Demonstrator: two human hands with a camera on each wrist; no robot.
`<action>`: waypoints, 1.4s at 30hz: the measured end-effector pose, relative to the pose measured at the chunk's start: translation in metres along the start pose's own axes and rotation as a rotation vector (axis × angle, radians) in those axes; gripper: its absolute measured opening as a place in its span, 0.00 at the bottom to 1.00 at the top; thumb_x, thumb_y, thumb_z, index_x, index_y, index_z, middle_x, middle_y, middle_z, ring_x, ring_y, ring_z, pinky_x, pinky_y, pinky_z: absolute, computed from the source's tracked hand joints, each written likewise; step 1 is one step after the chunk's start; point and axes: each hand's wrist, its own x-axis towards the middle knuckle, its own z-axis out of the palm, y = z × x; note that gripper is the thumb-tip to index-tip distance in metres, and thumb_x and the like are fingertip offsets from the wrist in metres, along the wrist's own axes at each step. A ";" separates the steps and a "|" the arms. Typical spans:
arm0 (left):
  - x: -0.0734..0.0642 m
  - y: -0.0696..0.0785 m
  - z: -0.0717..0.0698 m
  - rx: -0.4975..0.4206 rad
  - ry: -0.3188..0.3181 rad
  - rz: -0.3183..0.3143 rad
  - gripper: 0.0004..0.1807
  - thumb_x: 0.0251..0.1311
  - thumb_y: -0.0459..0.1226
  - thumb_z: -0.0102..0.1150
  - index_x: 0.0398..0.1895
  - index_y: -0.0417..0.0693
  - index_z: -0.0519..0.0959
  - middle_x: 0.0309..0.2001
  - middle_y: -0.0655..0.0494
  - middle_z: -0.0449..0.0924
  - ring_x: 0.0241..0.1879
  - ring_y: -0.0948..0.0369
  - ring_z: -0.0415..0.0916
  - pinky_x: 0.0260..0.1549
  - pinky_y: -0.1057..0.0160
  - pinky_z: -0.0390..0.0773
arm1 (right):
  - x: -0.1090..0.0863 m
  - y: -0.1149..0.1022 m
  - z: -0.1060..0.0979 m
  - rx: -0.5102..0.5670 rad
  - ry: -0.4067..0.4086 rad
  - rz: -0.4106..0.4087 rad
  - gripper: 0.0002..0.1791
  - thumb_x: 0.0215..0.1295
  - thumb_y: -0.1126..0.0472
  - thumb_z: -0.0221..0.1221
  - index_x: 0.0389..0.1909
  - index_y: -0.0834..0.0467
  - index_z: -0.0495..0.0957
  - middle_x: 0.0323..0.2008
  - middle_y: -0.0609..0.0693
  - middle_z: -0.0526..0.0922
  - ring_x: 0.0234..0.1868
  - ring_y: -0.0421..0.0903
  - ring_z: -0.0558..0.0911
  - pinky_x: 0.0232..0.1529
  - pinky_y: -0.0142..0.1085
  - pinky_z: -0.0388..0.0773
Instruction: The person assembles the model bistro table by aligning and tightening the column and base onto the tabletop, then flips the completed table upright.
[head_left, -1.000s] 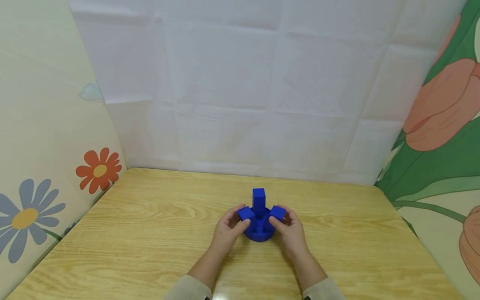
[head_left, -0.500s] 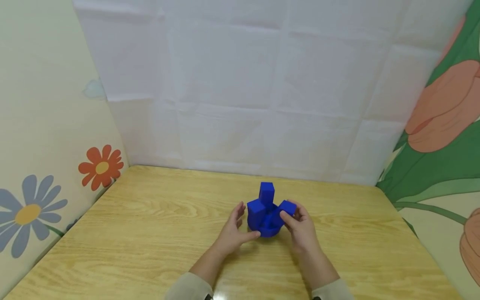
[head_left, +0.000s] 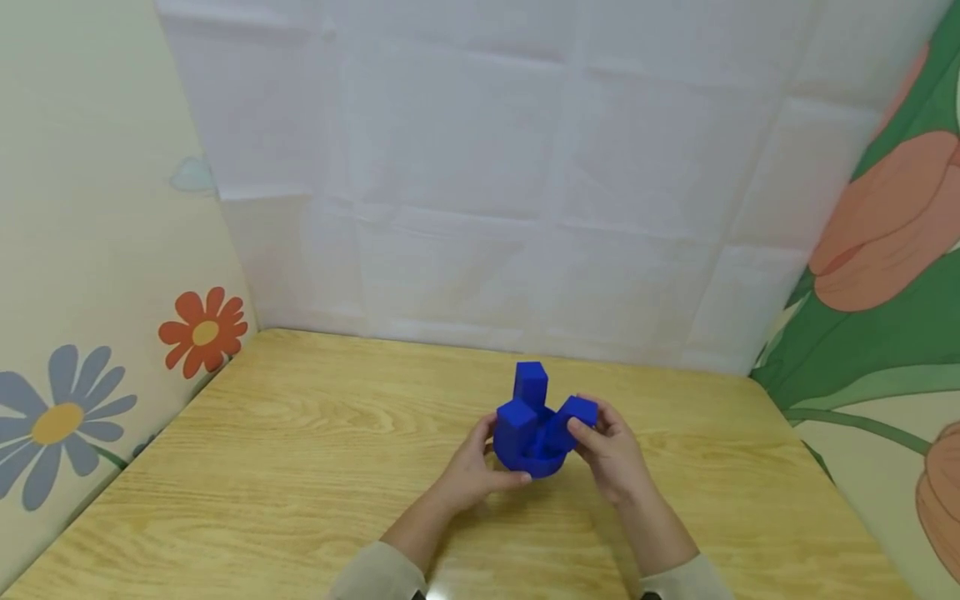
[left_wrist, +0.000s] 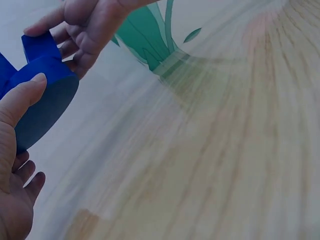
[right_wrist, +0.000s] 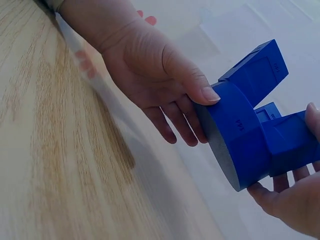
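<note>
A blue plastic piece with a round base (head_left: 546,467) and three chunky blocks standing up from it is held between both hands. My left hand (head_left: 471,473) grips the base from the left, its thumb at the near edge. The right block (head_left: 581,410) is pinched by my right hand (head_left: 613,454). The back block (head_left: 531,383) and the left block (head_left: 517,421) are untouched. In the left wrist view the flat underside (left_wrist: 47,116) shows, so the base is tilted up off the table. Small raised marks are on the base wall (right_wrist: 239,125) in the right wrist view.
A wood-grain table (head_left: 337,433) lies under the hands. Behind it hangs a creased white cloth (head_left: 450,167). Flower-patterned panels stand at the left (head_left: 97,233) and right (head_left: 885,333) sides.
My left hand has let go of the left block and now grips the round base. The right hand keeps its pinch. The blue piece has moved slightly right and tilted.
</note>
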 end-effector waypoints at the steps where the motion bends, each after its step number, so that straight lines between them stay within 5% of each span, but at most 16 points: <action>1: 0.000 0.000 0.000 0.007 -0.004 0.006 0.53 0.42 0.38 0.79 0.71 0.38 0.58 0.67 0.38 0.67 0.66 0.40 0.65 0.64 0.39 0.65 | 0.000 -0.001 0.000 0.001 -0.004 -0.001 0.16 0.66 0.69 0.60 0.41 0.40 0.78 0.39 0.39 0.82 0.43 0.37 0.80 0.48 0.32 0.77; 12: -0.002 0.002 0.002 0.017 0.041 0.029 0.56 0.38 0.39 0.81 0.70 0.36 0.57 0.65 0.38 0.70 0.65 0.40 0.67 0.66 0.37 0.61 | -0.001 -0.003 0.001 0.013 -0.022 0.020 0.16 0.68 0.67 0.58 0.40 0.39 0.79 0.40 0.38 0.82 0.45 0.38 0.80 0.50 0.35 0.76; 20: -0.005 0.009 0.003 -0.104 0.082 0.046 0.56 0.42 0.37 0.79 0.72 0.38 0.54 0.68 0.38 0.65 0.70 0.41 0.61 0.71 0.39 0.55 | 0.000 -0.002 0.000 0.063 -0.092 0.001 0.12 0.72 0.62 0.55 0.43 0.38 0.77 0.39 0.35 0.82 0.45 0.35 0.80 0.52 0.38 0.75; 33: -0.005 0.009 0.001 -0.132 0.056 0.063 0.52 0.43 0.34 0.78 0.70 0.39 0.56 0.67 0.39 0.68 0.69 0.43 0.63 0.70 0.39 0.56 | 0.003 -0.011 0.004 0.000 -0.078 0.052 0.12 0.70 0.64 0.57 0.45 0.41 0.76 0.43 0.38 0.82 0.50 0.40 0.79 0.56 0.42 0.73; 42: -0.007 0.015 0.001 -0.301 0.049 0.043 0.50 0.46 0.30 0.73 0.70 0.37 0.50 0.67 0.33 0.64 0.61 0.47 0.71 0.57 0.65 0.73 | 0.006 -0.007 0.002 -0.027 -0.070 0.071 0.12 0.70 0.65 0.56 0.50 0.47 0.75 0.42 0.41 0.81 0.45 0.39 0.81 0.51 0.37 0.77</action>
